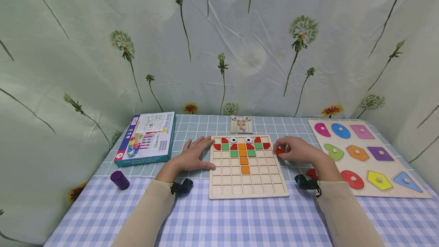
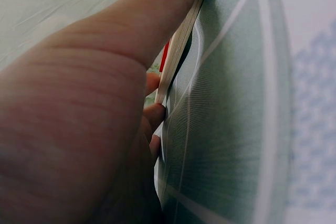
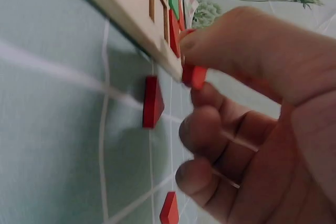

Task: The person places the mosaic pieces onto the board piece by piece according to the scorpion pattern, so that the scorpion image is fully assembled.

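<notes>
A wooden grid board [image 1: 219, 190] lies flat in the middle of the table. Set in its cells are red curved pieces, green squares, a column of orange squares [image 1: 244, 161] and two round eye pieces [image 1: 233, 140]. My left hand [image 1: 195, 155] rests at the board's left edge, fingers spread, the thumb touching its side. By the upper right edge, my right hand [image 1: 296, 149] pinches a small red piece [image 3: 195, 76] between thumb and forefinger; its full shape is hidden. Loose red pieces lie on the cloth under that hand, one triangular-looking [image 3: 152, 102], another [image 3: 169, 209] farther off.
Behind the board stands a small picture card [image 1: 241, 125] with a similar pattern. At the left are a boxed set [image 1: 151, 136] and a purple cylinder [image 1: 120, 180]. A shape puzzle board [image 1: 343, 166] with knobbed pieces lies right. Another red piece [image 1: 312, 173] sits near my right wrist.
</notes>
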A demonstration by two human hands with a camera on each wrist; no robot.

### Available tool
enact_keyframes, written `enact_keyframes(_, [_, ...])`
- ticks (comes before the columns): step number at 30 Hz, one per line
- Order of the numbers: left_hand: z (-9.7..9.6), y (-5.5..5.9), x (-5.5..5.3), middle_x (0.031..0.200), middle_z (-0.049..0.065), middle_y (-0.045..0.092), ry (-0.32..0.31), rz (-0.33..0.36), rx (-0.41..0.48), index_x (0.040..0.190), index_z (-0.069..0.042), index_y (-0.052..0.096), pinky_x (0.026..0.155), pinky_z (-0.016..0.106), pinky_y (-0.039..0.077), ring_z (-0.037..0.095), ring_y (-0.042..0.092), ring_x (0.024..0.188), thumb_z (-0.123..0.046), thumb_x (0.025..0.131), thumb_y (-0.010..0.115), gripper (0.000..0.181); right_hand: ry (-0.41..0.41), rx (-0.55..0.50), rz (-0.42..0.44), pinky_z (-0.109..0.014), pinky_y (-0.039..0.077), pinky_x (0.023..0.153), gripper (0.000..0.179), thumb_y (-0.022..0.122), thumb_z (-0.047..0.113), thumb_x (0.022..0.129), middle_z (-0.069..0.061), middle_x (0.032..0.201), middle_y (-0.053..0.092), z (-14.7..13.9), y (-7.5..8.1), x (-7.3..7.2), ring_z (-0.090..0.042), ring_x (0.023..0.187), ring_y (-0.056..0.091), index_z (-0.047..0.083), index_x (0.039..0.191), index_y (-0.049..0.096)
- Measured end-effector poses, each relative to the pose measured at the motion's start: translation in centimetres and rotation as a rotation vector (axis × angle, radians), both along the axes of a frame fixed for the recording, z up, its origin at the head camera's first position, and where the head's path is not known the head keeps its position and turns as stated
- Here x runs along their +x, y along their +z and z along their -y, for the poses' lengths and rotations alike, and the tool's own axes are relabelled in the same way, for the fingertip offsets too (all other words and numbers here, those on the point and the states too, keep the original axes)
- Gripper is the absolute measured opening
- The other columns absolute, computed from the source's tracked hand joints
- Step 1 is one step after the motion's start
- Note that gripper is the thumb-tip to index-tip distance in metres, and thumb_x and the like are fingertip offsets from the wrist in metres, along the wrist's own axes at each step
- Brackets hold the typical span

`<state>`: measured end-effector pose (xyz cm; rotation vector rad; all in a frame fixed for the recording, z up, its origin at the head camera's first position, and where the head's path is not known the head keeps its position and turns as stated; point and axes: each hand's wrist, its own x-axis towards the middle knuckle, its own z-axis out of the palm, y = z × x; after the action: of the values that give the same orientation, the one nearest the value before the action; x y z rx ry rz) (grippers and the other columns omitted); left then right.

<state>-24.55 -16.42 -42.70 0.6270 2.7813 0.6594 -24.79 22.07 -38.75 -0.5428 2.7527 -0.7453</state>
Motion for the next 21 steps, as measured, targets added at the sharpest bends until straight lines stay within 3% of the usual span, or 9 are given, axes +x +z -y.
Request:
enact_keyframes(11, [-0.1, 0.1, 0.1, 0.169, 0.001, 0.019, 0.002, 0.006, 0.004, 0.157, -0.023, 0.032, 0.124, 0.062, -0.005, 0.027, 0.007, 0.158, -0.060, 0.080, 0.075, 0.096, 0.043, -0.055, -0.094, -0.029, 0.057, 0.078, 0.019, 0.073, 0.009, 0.087, -0.006, 0.101, 0.063, 2.8, 0.3, 0.4, -0.018, 0.086, 0.060, 0.012, 0.106, 0.074])
enact_keyframes(21, [-0.1, 0.0, 0.1, 0.169, 0.001, 0.019, 0.008, 0.008, -0.006, 0.157, -0.023, 0.032, 0.124, 0.062, -0.005, 0.027, 0.006, 0.158, -0.060, 0.080, 0.075, 0.096, 0.101, -0.119, -0.015, -0.026, 0.052, 0.069, 0.018, 0.075, 0.012, 0.086, -0.001, 0.095, 0.067, 4.7, -0.4, 0.7, -0.015, 0.078, 0.057, 0.012, 0.104, 0.071])
